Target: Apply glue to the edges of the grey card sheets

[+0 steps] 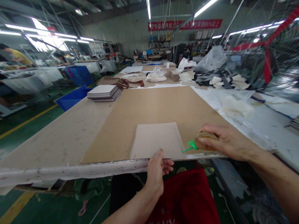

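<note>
1. Upper left of the frame: one person in a yellow top (pixel 20 57).
2. Left of centre: one open blue bin (pixel 73 99), beside the table (pixel 53 137).
3. Next rightward: one stack of white-topped panels (pixel 104 93); its layers are too fine to count.
4. Centre: one large brown sheet (pixel 161 105) lies flat, and on its near part, lower centre, one beige rectangular panel (pixel 156 140).
5. Lower centre: the left hand (pixel 158 169) has its thumb on the panel's near edge, fingers half curled below; whether it pinches the panel, I cannot tell.
6. Right of centre: one amber squeeze bottle (pixel 205 134), its single green nozzle (pixel 192 145) pointing at the panel's right edge; the right hand (pixel 224 140) is wrapped around this bottle.
7. Upper right: one heap of dark and cream scraps (pixel 221 79).
</note>
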A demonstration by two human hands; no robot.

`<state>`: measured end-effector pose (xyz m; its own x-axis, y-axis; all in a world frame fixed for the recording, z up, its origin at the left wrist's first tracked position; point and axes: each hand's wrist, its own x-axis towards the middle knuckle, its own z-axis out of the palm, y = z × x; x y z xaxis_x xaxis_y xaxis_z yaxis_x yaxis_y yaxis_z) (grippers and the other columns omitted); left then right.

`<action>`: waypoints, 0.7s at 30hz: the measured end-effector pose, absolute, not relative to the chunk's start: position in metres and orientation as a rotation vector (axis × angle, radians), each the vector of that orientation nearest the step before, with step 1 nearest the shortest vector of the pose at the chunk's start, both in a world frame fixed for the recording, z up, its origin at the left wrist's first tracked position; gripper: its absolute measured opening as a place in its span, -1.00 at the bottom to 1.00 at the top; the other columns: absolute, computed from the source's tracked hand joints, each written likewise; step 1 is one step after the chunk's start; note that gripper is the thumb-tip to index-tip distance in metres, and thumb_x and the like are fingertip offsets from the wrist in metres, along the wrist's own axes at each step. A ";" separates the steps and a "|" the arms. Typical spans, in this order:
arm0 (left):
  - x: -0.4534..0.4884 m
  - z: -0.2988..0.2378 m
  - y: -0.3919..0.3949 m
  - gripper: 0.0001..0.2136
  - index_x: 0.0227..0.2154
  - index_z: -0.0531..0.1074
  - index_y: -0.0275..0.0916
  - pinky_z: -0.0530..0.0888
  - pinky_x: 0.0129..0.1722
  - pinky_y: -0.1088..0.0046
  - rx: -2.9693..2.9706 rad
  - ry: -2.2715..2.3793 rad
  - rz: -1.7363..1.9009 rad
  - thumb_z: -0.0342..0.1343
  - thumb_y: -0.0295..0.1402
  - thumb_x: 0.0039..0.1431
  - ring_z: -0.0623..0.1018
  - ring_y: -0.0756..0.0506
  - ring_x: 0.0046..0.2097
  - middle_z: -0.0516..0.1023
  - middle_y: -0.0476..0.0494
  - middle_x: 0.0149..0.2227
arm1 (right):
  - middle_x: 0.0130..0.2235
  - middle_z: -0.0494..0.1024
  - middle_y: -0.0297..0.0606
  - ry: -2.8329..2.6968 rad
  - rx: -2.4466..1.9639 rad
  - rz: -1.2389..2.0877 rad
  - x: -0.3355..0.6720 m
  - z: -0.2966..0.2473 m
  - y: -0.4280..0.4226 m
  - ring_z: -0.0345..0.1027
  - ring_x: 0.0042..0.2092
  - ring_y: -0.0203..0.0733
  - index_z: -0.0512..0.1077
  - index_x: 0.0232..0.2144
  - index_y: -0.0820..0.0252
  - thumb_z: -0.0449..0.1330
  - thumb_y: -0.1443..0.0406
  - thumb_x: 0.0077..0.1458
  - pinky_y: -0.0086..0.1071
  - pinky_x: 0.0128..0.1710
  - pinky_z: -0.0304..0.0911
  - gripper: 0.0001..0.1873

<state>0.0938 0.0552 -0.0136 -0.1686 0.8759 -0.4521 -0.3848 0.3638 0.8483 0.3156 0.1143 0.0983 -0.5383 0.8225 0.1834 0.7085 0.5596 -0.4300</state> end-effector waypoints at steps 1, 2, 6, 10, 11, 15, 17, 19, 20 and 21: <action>0.094 -0.014 0.055 -0.59 -0.55 0.41 -0.38 0.22 -0.59 0.56 0.510 1.300 1.200 0.05 -0.04 0.06 0.40 0.03 -0.61 0.52 -0.20 -0.56 | -0.43 0.41 -0.35 -2.421 -1.267 0.405 0.315 0.097 0.119 0.27 -0.38 -0.19 0.37 -0.41 0.10 0.02 0.07 0.17 -0.35 -0.40 0.08 -0.71; 0.094 -0.015 0.055 -0.58 -0.56 0.40 -0.38 0.21 -0.59 0.56 0.512 1.304 1.199 0.05 -0.04 0.07 0.40 0.03 -0.61 0.53 -0.21 -0.56 | -0.43 0.41 -0.35 -2.415 -1.284 0.371 0.314 0.095 0.123 0.27 -0.38 -0.19 0.36 -0.42 0.10 0.02 0.06 0.17 -0.35 -0.40 0.07 -0.71; 0.094 -0.018 0.056 -0.57 -0.55 0.41 -0.38 0.19 -0.61 0.56 0.522 1.299 1.210 0.05 -0.02 0.06 0.41 0.02 -0.62 0.53 -0.22 -0.55 | -0.38 0.42 -0.34 -2.397 -1.314 0.230 0.313 0.088 0.138 0.27 -0.35 -0.20 0.37 -0.38 0.10 0.01 0.07 0.19 -0.34 -0.37 0.06 -0.71; 0.094 -0.018 0.056 -0.56 -0.58 0.41 -0.38 0.18 -0.62 0.56 0.520 1.306 1.204 0.06 -0.02 0.04 0.41 0.03 -0.62 0.53 -0.23 -0.56 | -0.37 0.41 -0.31 -2.442 -1.253 0.333 0.316 0.091 0.126 0.27 -0.32 -0.18 0.37 -0.38 0.12 0.00 0.08 0.22 -0.34 -0.35 0.08 -0.70; 0.094 -0.018 0.056 -0.56 -0.60 0.41 -0.38 0.18 -0.62 0.56 0.516 1.308 1.201 0.06 -0.02 0.04 0.40 0.03 -0.62 0.53 -0.23 -0.56 | -0.37 0.40 -0.31 -2.459 -1.229 0.374 0.317 0.092 0.120 0.27 -0.32 -0.18 0.36 -0.37 0.13 0.00 0.08 0.23 -0.34 -0.35 0.09 -0.70; 0.094 -0.017 0.056 -0.58 -0.59 0.42 -0.37 0.19 -0.61 0.56 0.502 1.301 1.197 0.07 -0.03 0.03 0.41 0.03 -0.62 0.53 -0.22 -0.57 | -0.39 0.37 -0.34 -2.494 -1.186 0.481 0.323 0.097 0.097 0.25 -0.35 -0.21 0.35 -0.37 0.12 -0.02 0.09 0.26 -0.35 -0.38 0.09 -0.70; 0.094 -0.017 0.056 -0.58 -0.57 0.42 -0.37 0.19 -0.61 0.56 0.504 1.301 1.199 0.07 -0.03 0.03 0.41 0.03 -0.62 0.53 -0.21 -0.57 | -0.39 0.36 -0.35 -2.481 -1.190 0.502 0.325 0.097 0.091 0.26 -0.35 -0.23 0.35 -0.36 0.11 -0.02 0.08 0.27 -0.35 -0.38 0.09 -0.70; 0.094 -0.017 0.056 -0.59 -0.56 0.43 -0.38 0.20 -0.61 0.57 0.507 1.305 1.200 0.06 -0.04 0.05 0.40 0.03 -0.62 0.53 -0.21 -0.57 | -0.38 0.36 -0.36 -2.458 -1.197 0.507 0.326 0.094 0.089 0.26 -0.35 -0.24 0.35 -0.35 0.11 -0.01 0.08 0.27 -0.36 -0.38 0.10 -0.71; 0.094 -0.017 0.057 -0.58 -0.56 0.43 -0.38 0.20 -0.61 0.57 0.506 1.308 1.198 0.05 -0.05 0.06 0.40 0.03 -0.62 0.53 -0.21 -0.56 | -0.37 0.37 -0.36 -2.451 -1.198 0.509 0.326 0.093 0.089 0.27 -0.34 -0.24 0.35 -0.34 0.10 -0.01 0.08 0.27 -0.36 -0.37 0.11 -0.71; 0.094 -0.016 0.057 -0.58 -0.57 0.43 -0.38 0.20 -0.61 0.57 0.506 1.310 1.195 0.04 -0.05 0.07 0.40 0.03 -0.62 0.52 -0.21 -0.56 | -0.37 0.37 -0.37 -2.448 -1.197 0.510 0.327 0.092 0.089 0.27 -0.34 -0.24 0.35 -0.33 0.10 -0.01 0.08 0.27 -0.36 -0.37 0.11 -0.72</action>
